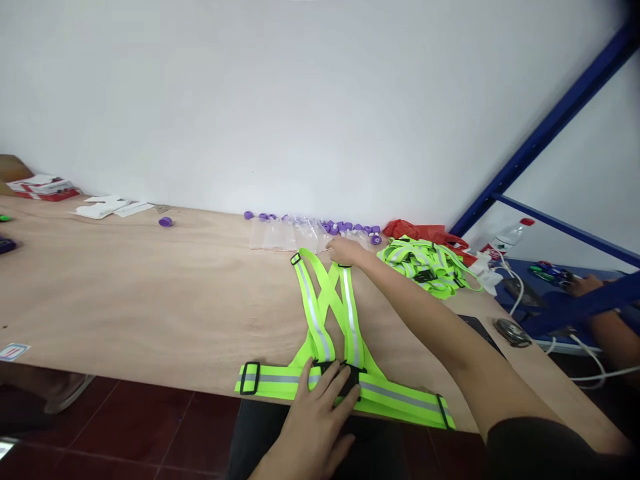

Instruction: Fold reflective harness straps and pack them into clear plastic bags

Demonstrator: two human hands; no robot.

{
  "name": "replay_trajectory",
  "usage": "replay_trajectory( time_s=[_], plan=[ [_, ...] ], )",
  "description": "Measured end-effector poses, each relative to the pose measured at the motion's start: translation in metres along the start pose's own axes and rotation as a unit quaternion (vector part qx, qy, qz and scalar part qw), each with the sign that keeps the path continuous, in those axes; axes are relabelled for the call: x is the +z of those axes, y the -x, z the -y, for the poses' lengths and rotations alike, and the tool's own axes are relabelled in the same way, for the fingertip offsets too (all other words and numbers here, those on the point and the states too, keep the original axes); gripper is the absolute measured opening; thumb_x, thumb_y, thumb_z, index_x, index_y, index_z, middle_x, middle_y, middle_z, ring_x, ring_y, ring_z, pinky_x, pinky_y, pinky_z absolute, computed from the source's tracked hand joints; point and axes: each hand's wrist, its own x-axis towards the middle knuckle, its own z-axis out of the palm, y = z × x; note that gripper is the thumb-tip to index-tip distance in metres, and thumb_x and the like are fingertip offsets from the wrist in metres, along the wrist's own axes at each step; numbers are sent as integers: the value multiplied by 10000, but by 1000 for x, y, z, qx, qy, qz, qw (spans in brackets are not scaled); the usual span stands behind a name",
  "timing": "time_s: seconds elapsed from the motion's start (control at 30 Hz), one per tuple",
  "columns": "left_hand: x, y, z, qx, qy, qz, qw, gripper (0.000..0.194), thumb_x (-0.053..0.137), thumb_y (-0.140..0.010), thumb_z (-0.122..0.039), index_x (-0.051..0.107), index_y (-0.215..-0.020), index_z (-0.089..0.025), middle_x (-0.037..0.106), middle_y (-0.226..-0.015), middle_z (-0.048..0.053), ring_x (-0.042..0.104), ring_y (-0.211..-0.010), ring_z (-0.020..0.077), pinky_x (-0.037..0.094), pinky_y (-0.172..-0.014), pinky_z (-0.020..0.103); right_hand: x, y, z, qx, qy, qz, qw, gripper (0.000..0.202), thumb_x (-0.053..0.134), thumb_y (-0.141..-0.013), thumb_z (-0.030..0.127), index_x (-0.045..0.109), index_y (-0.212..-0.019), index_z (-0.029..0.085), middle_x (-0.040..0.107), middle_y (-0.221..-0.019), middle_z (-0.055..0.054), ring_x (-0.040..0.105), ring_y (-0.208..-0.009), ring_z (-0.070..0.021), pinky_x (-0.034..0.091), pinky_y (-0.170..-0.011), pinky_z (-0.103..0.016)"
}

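Note:
A neon-yellow reflective vest of elastic straps [311, 300] lies spread on the table, its shoulder straps crossed and its waist band along the front edge. My left hand [320, 417] rests on the black buckle area at the middle of the waist band, fingers stretched out and holding nothing. At the top of the shoulder straps is my right hand [346, 252], beside clear plastic bags [287, 235]. Its fingers look closed; whether they grip the strap or a bag edge is hidden. Black slide buckles [250, 378] sit on the straps.
A heap of similar vests [425, 263] lies at the right, before a red plastic bag [417, 231]. Purple rolls [345, 227] line the wall. A watch [511, 331] lies near the right edge. Blue metal framing [550, 120] and another person's hand [585, 285] are beyond.

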Motion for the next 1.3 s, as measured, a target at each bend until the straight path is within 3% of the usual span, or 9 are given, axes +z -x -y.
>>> replay_trajectory(
  time_s=[0.13,0.23,0.33,0.47,0.77,0.9,1.07,1.2,1.3],
  plan=[
    [2,0,1,-4,7,-2,1000,671,534,-965,-408,275,-1573,-291,305,-1638,82,249,-1512,332,36,-1193,710,-14,-30,55,-70,30,-28,997,396,506,-1011,309,522,-1394,212,522,-1433,-140,526,-1283,-279,484,-984,-381],
    [3,0,1,-9,12,-6,1000,663,517,-974,-432,271,-1574,-295,304,-1638,80,238,-1516,328,-21,-1184,718,-9,-49,87,-89,61,17,994,353,599,-977,342,587,-1293,185,587,-1332,-114,601,-1162,-248,524,-954,-433],
    [2,0,0,-14,23,-4,1000,661,502,-982,-446,255,-1578,-299,306,-1637,80,226,-1519,328,-70,-1163,735,-2,-59,98,-66,87,66,992,359,634,-960,354,601,-1254,152,622,-1256,-107,646,-1061,-229,561,-898,-439],
    [3,0,-2,-26,41,0,999,636,478,-998,-450,257,-1576,-301,286,-1645,82,212,-1524,314,-114,-1147,737,-3,-59,82,-46,100,88,990,362,631,-962,351,597,-1262,152,621,-1258,-108,647,-1061,-229,563,-892,-431],
    [9,0,-4,-40,31,-6,999,659,505,-986,-409,253,-1582,-285,277,-1648,87,210,-1522,328,-61,-1168,731,-32,-57,25,-15,77,49,996,334,628,-962,351,613,-1232,155,625,-1254,-100,638,-1085,-235,551,-915,-447],
    [12,-1,-2,-41,17,-1,999,697,529,-963,-400,238,-1587,-290,278,-1648,80,229,-1513,352,3,-1157,761,-15,-51,20,3,43,53,998,346,622,-967,356,602,-1254,165,624,-1255,-97,646,-1063,-227,561,-896,-436],
    [6,-6,-4,-30,-3,-7,1000,675,541,-955,-418,286,-1569,-298,293,-1642,67,264,-1503,347,78,-1169,741,13,-42,32,21,-13,24,999,342,613,-973,358,597,-1260,173,621,-1260,-93,648,-1052,-220,566,-888,-434],
    [-26,8,-5,-16,-63,-89,994,601,546,-950,-282,379,-1527,-281,380,-1600,94,356,-1464,322,170,-1192,655,4,-17,31,16,-65,-62,996,373,630,-958,315,596,-1300,171,613,-1320,-125,609,-1175,-260,530,-966,-432],
    [-55,39,16,-111,-99,-215,965,455,509,-973,-217,516,-1423,-281,601,-1414,87,536,-1309,277,255,-1173,561,-6,38,23,8,-97,-143,985,433,572,-974,261,544,-1398,175,569,-1419,-135,508,-1332,-268,453,-1078,-404]
  ],
)
